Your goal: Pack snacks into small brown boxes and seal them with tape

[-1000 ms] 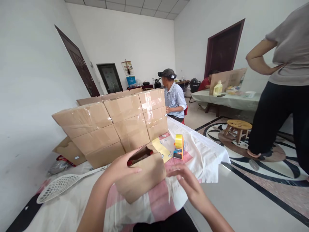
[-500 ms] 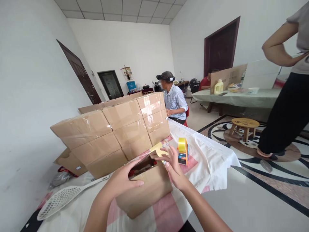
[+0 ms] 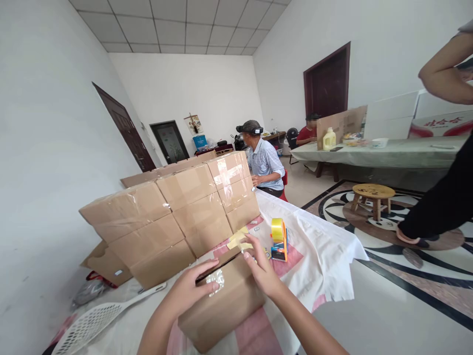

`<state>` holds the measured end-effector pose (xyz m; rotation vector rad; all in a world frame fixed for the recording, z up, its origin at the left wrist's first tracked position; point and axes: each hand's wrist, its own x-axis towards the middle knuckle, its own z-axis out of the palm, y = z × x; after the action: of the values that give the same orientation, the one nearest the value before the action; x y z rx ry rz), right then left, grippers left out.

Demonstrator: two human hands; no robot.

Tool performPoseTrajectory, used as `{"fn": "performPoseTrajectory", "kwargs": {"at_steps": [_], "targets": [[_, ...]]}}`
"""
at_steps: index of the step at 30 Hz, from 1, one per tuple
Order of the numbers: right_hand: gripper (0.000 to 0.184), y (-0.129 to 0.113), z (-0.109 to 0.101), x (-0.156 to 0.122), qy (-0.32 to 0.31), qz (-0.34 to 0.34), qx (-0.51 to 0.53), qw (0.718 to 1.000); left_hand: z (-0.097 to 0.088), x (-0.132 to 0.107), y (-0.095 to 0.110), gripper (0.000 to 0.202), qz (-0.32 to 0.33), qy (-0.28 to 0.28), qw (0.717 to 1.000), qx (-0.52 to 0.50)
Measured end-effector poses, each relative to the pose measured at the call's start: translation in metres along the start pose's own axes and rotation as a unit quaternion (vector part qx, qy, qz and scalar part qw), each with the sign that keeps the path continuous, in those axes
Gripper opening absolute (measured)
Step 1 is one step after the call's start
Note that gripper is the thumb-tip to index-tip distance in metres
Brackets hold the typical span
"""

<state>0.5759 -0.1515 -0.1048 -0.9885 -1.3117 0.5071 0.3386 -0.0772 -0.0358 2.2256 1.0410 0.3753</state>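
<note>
A small cardboard box (image 3: 225, 310) sits in front of me on the cloth-covered table. Only a narrow dark gap shows along its top, and what lies inside is hidden. My left hand (image 3: 192, 291) grips its left end, fingers over the top and thumb on the near face. Under that thumb shines a piece of clear tape (image 3: 215, 282). At the box's right end, my right hand (image 3: 260, 264) holds the top edge, thumb near the corner and fingers curled beyond it. Just right of it stands an orange tape dispenser (image 3: 280, 249) with a yellow roll.
Beyond the box rises a wall of stacked, taped cardboard boxes (image 3: 195, 204). A white slotted skimmer (image 3: 92, 320) lies on the left. One person (image 3: 266, 162) sits behind the stack, another stands at right near a wooden stool (image 3: 374, 192).
The box's top has gone from a wide opening with red contents showing to a narrow gap. Clear tape now shows on its near face. Both hands stay at the box.
</note>
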Motion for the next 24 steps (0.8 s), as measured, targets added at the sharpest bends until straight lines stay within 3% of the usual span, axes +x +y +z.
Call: {"fn": "performPoseTrajectory", "kwargs": {"at_steps": [7,11,16,18,20,22,24], "targets": [[0.039,-0.023,-0.017,0.003,0.033,-0.055,-0.095,0.993,0.024,-0.004,0.002,0.042,0.018,0.073,0.992,0.105],[0.037,-0.049,-0.026,0.008,0.048,-0.09,-0.175,0.979,0.045,-0.005,0.001,0.039,0.029,0.163,0.973,0.162],[0.036,-0.096,-0.03,-0.001,0.041,-0.125,-0.238,0.962,0.055,-0.012,0.001,0.036,0.035,0.203,0.964,0.169],[0.042,-0.116,-0.031,-0.008,0.066,-0.151,-0.242,0.956,0.054,-0.015,0.002,0.036,0.036,0.211,0.962,0.17],[0.051,-0.129,-0.03,-0.011,0.138,-0.206,-0.225,0.942,0.054,-0.016,0.003,0.035,0.04,0.215,0.961,0.169],[0.054,-0.129,-0.029,-0.008,0.19,-0.241,-0.218,0.927,0.054,-0.016,0.003,0.034,0.044,0.22,0.96,0.168],[0.045,-0.116,-0.027,0.001,0.164,-0.21,-0.241,0.933,0.054,-0.016,0.003,0.032,0.05,0.222,0.96,0.166]]}}
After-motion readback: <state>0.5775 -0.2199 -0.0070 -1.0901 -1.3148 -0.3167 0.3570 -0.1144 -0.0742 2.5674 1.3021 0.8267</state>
